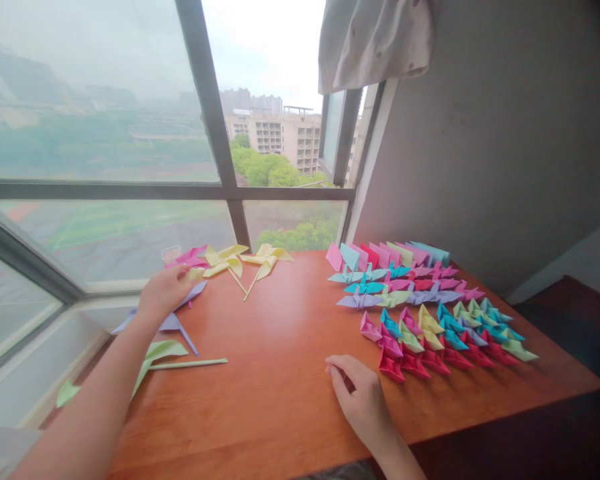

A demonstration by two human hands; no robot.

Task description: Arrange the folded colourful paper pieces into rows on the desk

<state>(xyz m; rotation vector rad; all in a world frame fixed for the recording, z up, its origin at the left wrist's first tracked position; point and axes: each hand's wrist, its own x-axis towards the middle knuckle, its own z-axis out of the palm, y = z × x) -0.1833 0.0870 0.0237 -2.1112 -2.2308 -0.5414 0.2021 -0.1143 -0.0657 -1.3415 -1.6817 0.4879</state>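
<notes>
My left hand reaches out over the left side of the table, its fingers pinched on a blade tip of a yellow paper pinwheel. Just right of that one lies another yellow pinwheel, the two sticks crossing near their lower ends. A pink pinwheel sits behind my fingers. Purple pinwheels and a pale green pinwheel are partly hidden by my forearm. My right hand rests on the tabletop, loosely curled and holding nothing, left of the red paper boats.
Rows of folded paper boats, paper cranes and upright folded paper pieces cover the right side of the wooden table. Large windows stand along the back and left, with a curtain above and a grey wall at right.
</notes>
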